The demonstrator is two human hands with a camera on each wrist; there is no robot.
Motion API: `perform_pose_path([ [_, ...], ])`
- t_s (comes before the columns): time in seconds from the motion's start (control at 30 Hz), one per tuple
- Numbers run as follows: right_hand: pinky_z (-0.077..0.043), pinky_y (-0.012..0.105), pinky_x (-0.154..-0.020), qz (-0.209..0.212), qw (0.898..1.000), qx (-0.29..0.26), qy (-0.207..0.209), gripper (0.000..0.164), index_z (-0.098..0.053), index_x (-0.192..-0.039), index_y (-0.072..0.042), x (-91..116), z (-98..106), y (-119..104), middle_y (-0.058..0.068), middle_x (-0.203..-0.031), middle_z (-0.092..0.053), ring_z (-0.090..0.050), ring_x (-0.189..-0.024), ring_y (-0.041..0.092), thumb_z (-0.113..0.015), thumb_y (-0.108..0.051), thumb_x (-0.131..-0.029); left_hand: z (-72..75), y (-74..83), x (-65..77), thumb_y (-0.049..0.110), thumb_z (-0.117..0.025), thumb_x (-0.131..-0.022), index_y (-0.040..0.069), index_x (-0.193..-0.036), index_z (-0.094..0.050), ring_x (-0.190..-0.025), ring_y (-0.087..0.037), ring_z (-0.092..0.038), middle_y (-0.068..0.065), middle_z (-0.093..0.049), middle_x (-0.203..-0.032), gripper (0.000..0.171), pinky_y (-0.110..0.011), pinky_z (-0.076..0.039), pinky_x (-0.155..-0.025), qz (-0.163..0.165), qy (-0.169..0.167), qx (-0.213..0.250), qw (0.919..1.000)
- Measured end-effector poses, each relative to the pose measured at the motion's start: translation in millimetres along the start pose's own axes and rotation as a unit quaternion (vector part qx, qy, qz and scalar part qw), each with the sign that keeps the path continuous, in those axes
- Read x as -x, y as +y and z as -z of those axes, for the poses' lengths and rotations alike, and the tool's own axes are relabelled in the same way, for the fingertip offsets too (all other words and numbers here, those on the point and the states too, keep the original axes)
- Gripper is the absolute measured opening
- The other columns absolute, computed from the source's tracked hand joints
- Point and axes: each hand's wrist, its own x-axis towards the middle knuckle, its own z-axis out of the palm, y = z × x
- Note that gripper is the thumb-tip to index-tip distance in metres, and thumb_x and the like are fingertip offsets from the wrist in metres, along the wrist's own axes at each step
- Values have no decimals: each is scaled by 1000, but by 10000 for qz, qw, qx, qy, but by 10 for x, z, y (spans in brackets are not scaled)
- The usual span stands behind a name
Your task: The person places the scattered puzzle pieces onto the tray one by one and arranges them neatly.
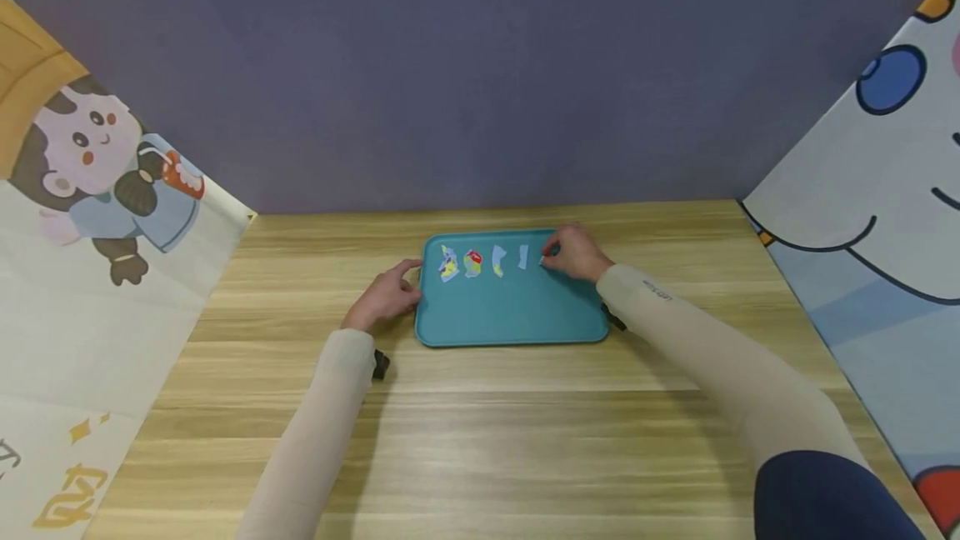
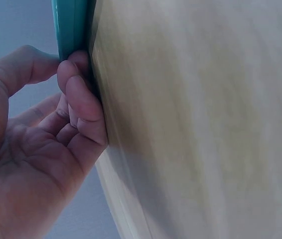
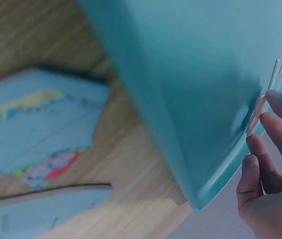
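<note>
A teal tray (image 1: 510, 307) lies on the wooden table. My left hand (image 1: 386, 298) grips its left edge, thumb at the rim (image 2: 71, 30) and the other fingers curled against the side. On the far right part of the tray my right hand (image 1: 576, 252) pinches a small flat puzzle piece (image 3: 256, 114) between thumb and fingertips, close over the surface. Left of it stand several printed pieces in a row: a yellow and purple one (image 1: 447, 263), a red and yellow one (image 1: 472, 263), a curved pale one (image 1: 498, 261) and a narrow pale strip (image 1: 523, 257).
In the right wrist view, a larger light-blue printed piece (image 3: 41, 124) and a long blue piece (image 3: 51, 214) lie on the table beside the tray. A dark grey-blue wall (image 1: 480, 73) rises behind the table, with cartoon-printed panels (image 1: 112, 173) at the sides.
</note>
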Motion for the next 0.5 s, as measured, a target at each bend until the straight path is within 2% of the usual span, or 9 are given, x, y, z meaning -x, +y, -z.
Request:
perform_pose_path([
  [0.3,-41,43,-87,279,9996,-11,54,16,-74,-94,-1,5,-37,14,12,-95,-67,-51,-99,31,-74,-10,-81,-7,3,-13,12,-58,-87,15,-146,-33,-69,-18,-61,-10,-65,-86,64,-31,-47,-60,75,-9,-21,10000],
  [0.5,-33,46,-99,574,9983,-96,-71,15,-74,-91,-2,9,27,41,12,-98,-67,-55,-101,31,-75,-11,-80,1,15,-5,12,-59,-88,15,-146,-33,-69,-19,-61,-10,-65,-86,64,-31,-47,-60,116,1,-33,9999],
])
